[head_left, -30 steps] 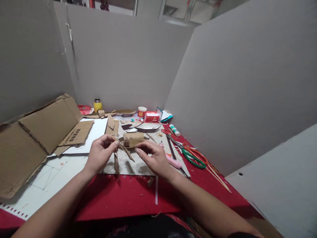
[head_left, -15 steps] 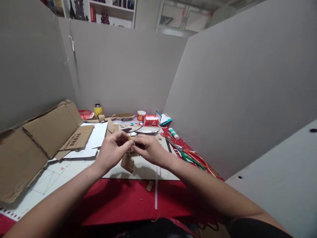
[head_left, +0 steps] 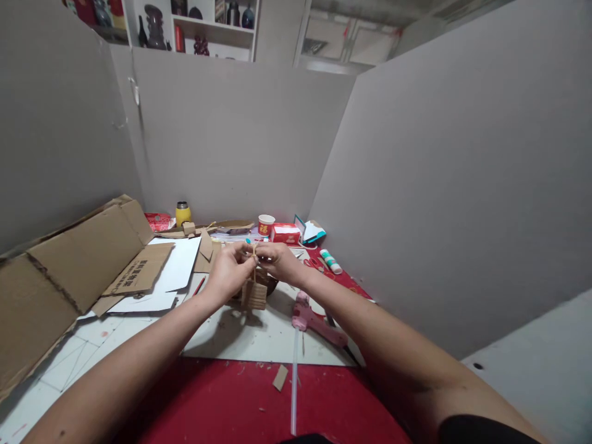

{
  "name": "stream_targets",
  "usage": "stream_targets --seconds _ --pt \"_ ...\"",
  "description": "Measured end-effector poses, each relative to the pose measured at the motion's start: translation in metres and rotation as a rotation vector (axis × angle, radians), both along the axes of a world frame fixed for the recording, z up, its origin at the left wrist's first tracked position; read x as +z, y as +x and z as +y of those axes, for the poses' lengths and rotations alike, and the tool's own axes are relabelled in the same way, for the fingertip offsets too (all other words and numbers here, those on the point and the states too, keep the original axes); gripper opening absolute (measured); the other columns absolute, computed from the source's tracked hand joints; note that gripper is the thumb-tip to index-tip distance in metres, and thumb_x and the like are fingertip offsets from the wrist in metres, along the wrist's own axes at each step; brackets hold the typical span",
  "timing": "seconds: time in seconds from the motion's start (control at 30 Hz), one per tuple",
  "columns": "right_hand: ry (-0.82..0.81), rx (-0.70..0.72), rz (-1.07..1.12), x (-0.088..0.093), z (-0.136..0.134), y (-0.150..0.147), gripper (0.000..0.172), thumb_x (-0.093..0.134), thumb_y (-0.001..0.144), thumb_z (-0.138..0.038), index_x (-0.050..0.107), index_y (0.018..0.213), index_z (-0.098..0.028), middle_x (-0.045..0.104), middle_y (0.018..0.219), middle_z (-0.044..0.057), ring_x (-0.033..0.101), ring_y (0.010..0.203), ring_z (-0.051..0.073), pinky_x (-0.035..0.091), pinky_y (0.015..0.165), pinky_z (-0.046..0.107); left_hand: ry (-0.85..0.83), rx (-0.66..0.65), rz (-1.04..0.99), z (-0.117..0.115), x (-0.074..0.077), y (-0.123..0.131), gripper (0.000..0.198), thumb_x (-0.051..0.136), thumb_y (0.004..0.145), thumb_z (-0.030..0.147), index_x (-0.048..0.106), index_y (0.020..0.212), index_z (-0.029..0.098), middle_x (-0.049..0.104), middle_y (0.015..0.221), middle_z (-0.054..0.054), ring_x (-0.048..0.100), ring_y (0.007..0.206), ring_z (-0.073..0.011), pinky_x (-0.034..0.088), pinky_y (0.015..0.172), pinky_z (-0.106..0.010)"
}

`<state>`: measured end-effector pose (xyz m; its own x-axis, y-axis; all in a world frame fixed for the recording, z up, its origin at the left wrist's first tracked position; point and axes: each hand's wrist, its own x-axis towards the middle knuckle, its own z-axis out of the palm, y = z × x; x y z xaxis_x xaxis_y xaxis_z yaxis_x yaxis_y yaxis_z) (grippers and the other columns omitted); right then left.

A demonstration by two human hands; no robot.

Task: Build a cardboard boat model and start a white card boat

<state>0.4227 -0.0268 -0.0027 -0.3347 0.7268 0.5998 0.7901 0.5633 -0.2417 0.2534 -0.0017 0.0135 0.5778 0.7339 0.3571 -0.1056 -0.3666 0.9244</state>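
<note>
My left hand and my right hand meet over the white board, both pinching a thin tan stick between their fingertips. A small piece of corrugated cardboard hangs below it, apparently joined to the stick. Just behind them is a dark brown rounded thing, mostly hidden by my hands. On the board below my right wrist lies a pink glue gun, with a clear glue stick running from it towards the table's front edge.
Folded cardboard and white paper sheets lie on the left. At the back stand a yellow bottle, a paper cup and a red box. Red scissors and a white-green tube are on the right. Grey panels enclose the table.
The view has shifted, and my hands sit slightly farther right in it, with the stick now upright. My right forearm uncovers the glue gun and hides the orange-and-green-handled shears.
</note>
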Motion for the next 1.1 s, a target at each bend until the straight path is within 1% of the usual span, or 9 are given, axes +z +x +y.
stream_targets --seconds 0.1,0.23,0.43,0.6,0.7,0.77,0.93,1.1 --pt "-0.026 0.017 -0.008 -0.009 0.011 0.007 0.017 0.053 0.078 -0.008 0.057 0.063 -0.017 0.058 0.067 0.004 0.052 0.065 0.015 0.038 0.061 0.024 -0.014 0.021 0.030 0.009 -0.010 0.006 0.009 0.059 0.071 0.021 0.056 0.079 0.018 0.057 0.055 0.004 0.054 0.050 -0.0119 0.041 0.048 -0.021" --pt "-0.071 0.051 -0.019 -0.017 0.021 0.009 0.017 0.056 0.077 -0.007 0.058 0.064 -0.017 0.056 0.063 0.001 0.052 0.062 0.014 0.039 0.061 0.023 0.018 0.065 0.096 0.017 -0.018 0.007 0.009 0.060 0.069 0.017 0.055 0.076 0.019 0.056 0.052 0.005 0.053 0.048 -0.0120 0.038 0.047 -0.021" --pt "-0.149 0.102 -0.028 -0.019 0.026 0.008 0.012 0.058 0.077 -0.006 0.066 0.074 -0.015 0.061 0.067 0.001 0.056 0.063 0.013 0.041 0.060 0.021 0.114 0.141 0.219 0.021 -0.024 0.004 0.011 0.059 0.066 0.011 0.055 0.071 0.019 0.055 0.051 0.005 0.049 0.047 -0.0118 0.033 0.047 -0.021" --pt "-0.206 0.125 -0.029 -0.020 0.028 0.012 0.016 0.059 0.076 -0.005 0.069 0.083 -0.014 0.067 0.079 0.005 0.061 0.074 0.015 0.046 0.067 0.023 0.205 0.194 0.325 0.023 -0.031 0.005 0.009 0.054 0.068 0.011 0.054 0.070 0.020 0.058 0.057 0.002 0.053 0.054 -0.0139 0.033 0.052 -0.023" --pt "-0.224 0.113 -0.025 -0.021 0.026 0.015 0.021 0.057 0.076 -0.003 0.070 0.088 -0.015 0.067 0.083 0.006 0.062 0.076 0.015 0.047 0.069 0.025 0.253 0.223 0.381 0.023 -0.033 0.005 0.007 0.053 0.070 0.013 0.054 0.070 0.020 0.060 0.063 0.001 0.055 0.059 -0.0150 0.033 0.055 -0.024" --pt "-0.230 0.104 -0.025 -0.020 0.024 0.017 0.023 0.056 0.077 -0.003 0.070 0.091 -0.014 0.067 0.084 0.007 0.062 0.076 0.016 0.048 0.070 0.025 0.280 0.244 0.422 0.022 -0.032 0.004 0.006 0.053 0.070 0.014 0.055 0.070 0.020 0.061 0.064 0.001 0.053 0.059 -0.0152 0.032 0.054 -0.024" --pt "-0.236 0.074 -0.029 -0.018 0.017 0.019 0.023 0.053 0.079 -0.006 0.070 0.093 -0.013 0.067 0.087 0.008 0.062 0.081 0.018 0.048 0.075 0.029 0.340 0.284 0.505 0.017 -0.029 0.002 0.006 0.053 0.071 0.016 0.055 0.069 0.021 0.060 0.064 0.002 0.051 0.058 -0.0152 0.028 0.054 -0.026" --pt "-0.233 0.000 -0.011 -0.020 0.011 0.025 0.023 0.054 0.079 -0.009 0.070 0.096 -0.013 0.068 0.089 0.009 0.063 0.082 0.019 0.049 0.075 0.030 0.366 0.306 0.541 0.018 -0.033 0.002 0.005 0.053 0.071 0.017 0.055 0.070 0.022 0.060 0.063 0.003 0.051 0.058 -0.0148 0.027 0.054 -0.026"
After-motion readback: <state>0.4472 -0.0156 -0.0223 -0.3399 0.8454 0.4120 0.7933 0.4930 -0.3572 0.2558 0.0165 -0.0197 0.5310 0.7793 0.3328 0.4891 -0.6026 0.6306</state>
